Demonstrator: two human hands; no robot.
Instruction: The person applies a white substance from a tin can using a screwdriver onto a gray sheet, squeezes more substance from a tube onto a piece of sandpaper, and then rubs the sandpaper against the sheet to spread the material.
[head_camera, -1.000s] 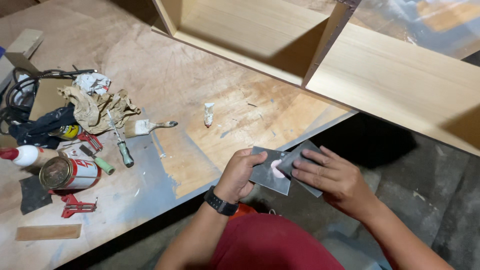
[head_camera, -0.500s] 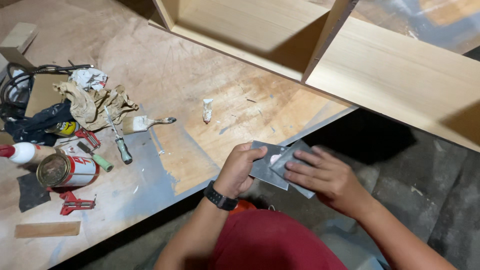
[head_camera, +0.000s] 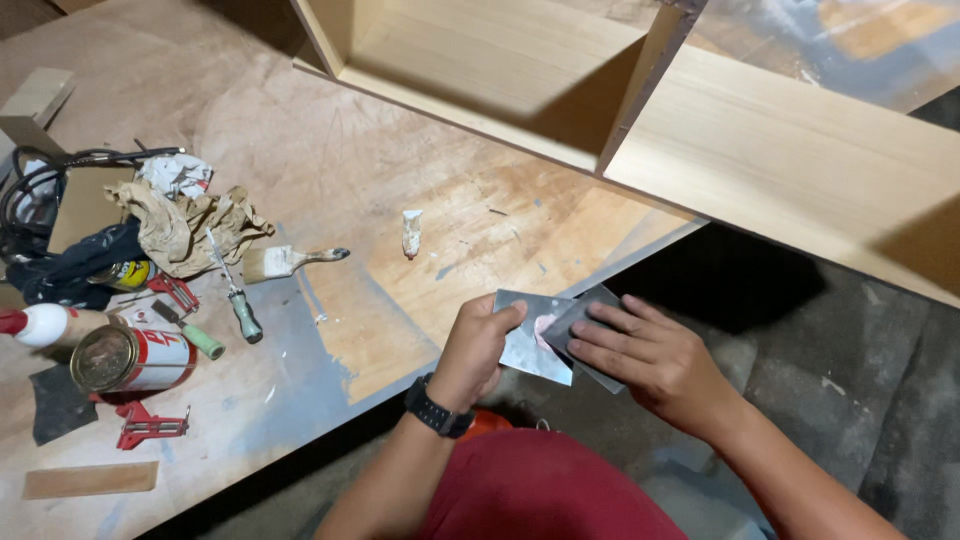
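Plywood covers the desk (head_camera: 330, 170) under me, worn and stained with patches of grey. Far left of the metal scraper plates lie a coil of black cable (head_camera: 30, 205), a can on its side (head_camera: 125, 357) and red clamps (head_camera: 150, 425). Nearer the plates sit crumpled rags (head_camera: 180, 225), a green-handled screwdriver (head_camera: 235, 300) and a small paintbrush (head_camera: 290, 260). A squeezed white tube (head_camera: 411, 233) lies on the desk just up and left of the plates.

My left hand (head_camera: 475, 345), with a black watch (head_camera: 437, 408) on the wrist, is closed round the lighter metal plate (head_camera: 525, 345), thumb on top, holding it just off the desk's edge. A smear of pinkish putty (head_camera: 545, 325) sits on that plate. My right hand (head_camera: 650, 360) lies with fingers stretched flat, pressing the darker plate (head_camera: 590, 335) against the lighter one, so the two overlap.

Up and right of the plates stands a pale wooden cabinet frame (head_camera: 780, 150) with an upright divider.
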